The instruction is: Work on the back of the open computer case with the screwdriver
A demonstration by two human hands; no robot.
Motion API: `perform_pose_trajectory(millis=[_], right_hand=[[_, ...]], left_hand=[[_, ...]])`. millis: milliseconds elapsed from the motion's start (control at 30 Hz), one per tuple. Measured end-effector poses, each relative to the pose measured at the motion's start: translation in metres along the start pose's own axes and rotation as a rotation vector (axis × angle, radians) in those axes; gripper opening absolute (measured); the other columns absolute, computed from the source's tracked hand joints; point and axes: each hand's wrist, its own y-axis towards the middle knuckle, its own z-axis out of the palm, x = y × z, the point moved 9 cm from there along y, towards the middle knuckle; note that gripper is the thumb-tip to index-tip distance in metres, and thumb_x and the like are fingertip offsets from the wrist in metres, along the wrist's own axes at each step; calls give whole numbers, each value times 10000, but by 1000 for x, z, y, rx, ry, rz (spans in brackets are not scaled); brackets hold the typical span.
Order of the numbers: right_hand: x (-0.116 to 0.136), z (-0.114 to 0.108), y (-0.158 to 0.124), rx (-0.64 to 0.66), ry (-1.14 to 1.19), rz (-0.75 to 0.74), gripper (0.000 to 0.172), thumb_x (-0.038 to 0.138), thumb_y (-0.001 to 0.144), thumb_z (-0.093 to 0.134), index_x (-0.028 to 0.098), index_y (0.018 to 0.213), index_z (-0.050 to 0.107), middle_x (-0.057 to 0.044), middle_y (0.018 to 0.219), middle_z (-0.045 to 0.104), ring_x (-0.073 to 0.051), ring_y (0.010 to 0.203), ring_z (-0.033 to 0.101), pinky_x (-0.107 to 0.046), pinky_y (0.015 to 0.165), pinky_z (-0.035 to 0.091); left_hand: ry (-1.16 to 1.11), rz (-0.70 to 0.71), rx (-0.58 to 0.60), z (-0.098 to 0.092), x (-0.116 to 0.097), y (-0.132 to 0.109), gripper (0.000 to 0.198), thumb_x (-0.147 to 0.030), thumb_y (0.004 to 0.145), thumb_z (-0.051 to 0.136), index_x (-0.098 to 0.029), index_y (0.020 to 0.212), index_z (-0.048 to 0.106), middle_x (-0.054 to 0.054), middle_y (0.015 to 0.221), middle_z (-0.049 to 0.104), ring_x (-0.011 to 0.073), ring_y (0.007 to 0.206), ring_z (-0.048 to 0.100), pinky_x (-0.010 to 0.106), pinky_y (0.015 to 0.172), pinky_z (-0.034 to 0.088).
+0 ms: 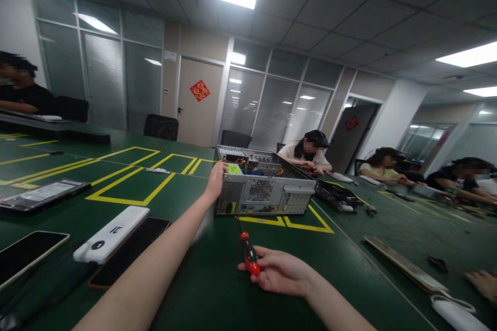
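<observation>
A desktop computer case [267,194] lies on its side with its back panel toward me and its upper side uncovered. Colored cables and inner parts show inside. My left hand [216,181] grips the case's near left corner, beside a metal box with a yellow-green label [234,169]; its fingertips are partly hidden. In front of the case, my right hand [277,271] holds a screwdriver [249,254] by its red and black handle. The thin shaft points away from me, toward the bottom edge of the back panel. Whether the tip touches anything cannot be made out.
The green table [202,284] carries yellow tape outlines. Left of me lie a hard drive [44,194], a white device [112,234] and two phones, one dark [132,251]. Tangled black parts [337,196] lie right of the case. Several people sit around the table.
</observation>
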Motion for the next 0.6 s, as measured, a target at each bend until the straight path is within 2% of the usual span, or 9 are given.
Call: perform_pose_trajectory(millis=[100, 200, 300, 433, 600], right_hand=[[0, -6, 4, -24, 9, -33, 579, 164, 740, 762, 183, 1203, 415, -111, 1004, 699, -122, 753, 696, -170, 639, 446], [1, -16, 5, -96, 27, -67, 562, 220, 726, 806, 201, 1151, 439, -53, 868, 693, -87, 644, 653, -148, 577, 412], [3, -22, 4, -163, 16, -65, 499, 269, 741, 804, 184, 1120, 490, -11, 748, 641, -41, 519, 532, -126, 482, 295], [7, -24, 2, -225, 2, -76, 456, 307, 752, 791, 163, 1104, 540, 43, 643, 541, -12, 463, 369, -135, 458, 167], [9, -23, 0, -278, -21, -102, 474, 312, 733, 801, 153, 1088, 530, 37, 646, 545, -21, 478, 403, -137, 463, 183]], left_hand=[[1, 6, 6, 0, 1, 0, 353, -290, 947, 263, -226, 700, 506, 48, 1029, 676, 192, 1192, 550, 379, 1156, 351], [3, 6, 5, 0, 1, 0, 353, -291, 946, 260, -228, 692, 498, 49, 1022, 675, 195, 1186, 552, 377, 1150, 357], [12, 1, 5, 0, 2, 0, 358, -292, 950, 258, -231, 686, 492, 45, 997, 677, 192, 1174, 557, 373, 1148, 359], [15, 8, 4, 0, 1, 0, 362, -298, 953, 252, -229, 698, 499, 44, 1011, 673, 190, 1148, 567, 376, 1148, 356], [7, 8, -4, 0, 0, 0, 356, -306, 952, 254, -228, 697, 490, 47, 1016, 671, 190, 1143, 569, 373, 1151, 350]])
